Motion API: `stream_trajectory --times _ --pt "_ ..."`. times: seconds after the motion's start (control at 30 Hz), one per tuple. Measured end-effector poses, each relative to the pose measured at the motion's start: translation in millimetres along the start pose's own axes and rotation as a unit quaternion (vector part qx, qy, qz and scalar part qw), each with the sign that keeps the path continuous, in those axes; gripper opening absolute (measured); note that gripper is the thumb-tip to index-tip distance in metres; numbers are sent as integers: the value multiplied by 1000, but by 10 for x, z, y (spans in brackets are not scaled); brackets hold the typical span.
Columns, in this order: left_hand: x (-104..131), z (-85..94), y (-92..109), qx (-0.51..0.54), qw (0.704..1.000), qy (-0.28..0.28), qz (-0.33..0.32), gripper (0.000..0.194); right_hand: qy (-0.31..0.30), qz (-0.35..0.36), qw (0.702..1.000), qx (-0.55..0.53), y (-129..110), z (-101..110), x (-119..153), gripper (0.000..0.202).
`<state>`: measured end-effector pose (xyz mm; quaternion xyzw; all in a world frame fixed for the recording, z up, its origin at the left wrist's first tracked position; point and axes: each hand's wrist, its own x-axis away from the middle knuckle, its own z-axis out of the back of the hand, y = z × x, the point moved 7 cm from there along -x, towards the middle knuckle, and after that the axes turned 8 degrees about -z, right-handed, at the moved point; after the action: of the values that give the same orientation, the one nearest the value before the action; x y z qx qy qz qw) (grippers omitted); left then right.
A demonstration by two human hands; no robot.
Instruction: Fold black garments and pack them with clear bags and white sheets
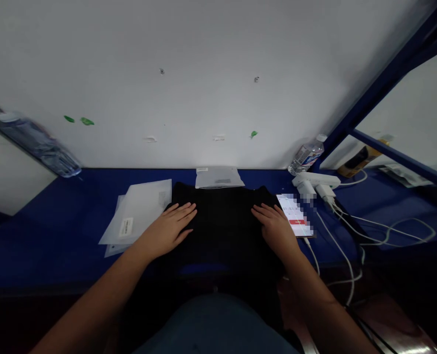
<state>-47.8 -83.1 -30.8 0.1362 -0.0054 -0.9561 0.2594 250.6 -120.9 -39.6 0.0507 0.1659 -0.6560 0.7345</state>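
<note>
A black cloth [224, 221] lies spread on the blue table, its near part hanging toward my body. My left hand [172, 226] rests flat on its left side, fingers stretched out and thumb apart. On the right side of the cloth lies my right hand [273, 226], palm down with the fingers extended. White translucent bags with labels [142, 211] are stacked beside my left hand. One more such bag [219, 177] sits at the far edge of the cloth, near the wall.
The blue table [67, 221] meets a white wall. A phone [294, 214] with a lit screen, a power strip [316, 180] with chargers and cables, and a bottle [307, 155] are at the right. A large bottle [39, 145] stands at the far left.
</note>
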Motion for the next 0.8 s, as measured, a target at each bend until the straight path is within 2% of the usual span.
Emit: stream_trajectory --times 0.13,0.33,0.4,0.5,0.63,0.7,0.8 --pt "95 47 -67 -7 999 22 24 55 63 -51 997 -9 203 70 111 65" --pt "103 64 -124 16 998 28 62 68 121 -144 982 -7 311 217 201 60" --pt "116 77 -128 30 996 29 72 68 124 -190 974 9 324 279 225 58" --pt "142 106 -130 46 994 39 88 60 81 -235 969 16 325 316 228 54" --pt "139 111 -121 58 993 44 94 56 18 -239 970 -39 239 317 123 56" --pt "125 101 -114 60 993 40 93 56 21 -227 972 -63 117 348 19 55" --pt "107 89 -105 61 994 37 88 56 33 -180 981 -64 -215 389 -177 50"
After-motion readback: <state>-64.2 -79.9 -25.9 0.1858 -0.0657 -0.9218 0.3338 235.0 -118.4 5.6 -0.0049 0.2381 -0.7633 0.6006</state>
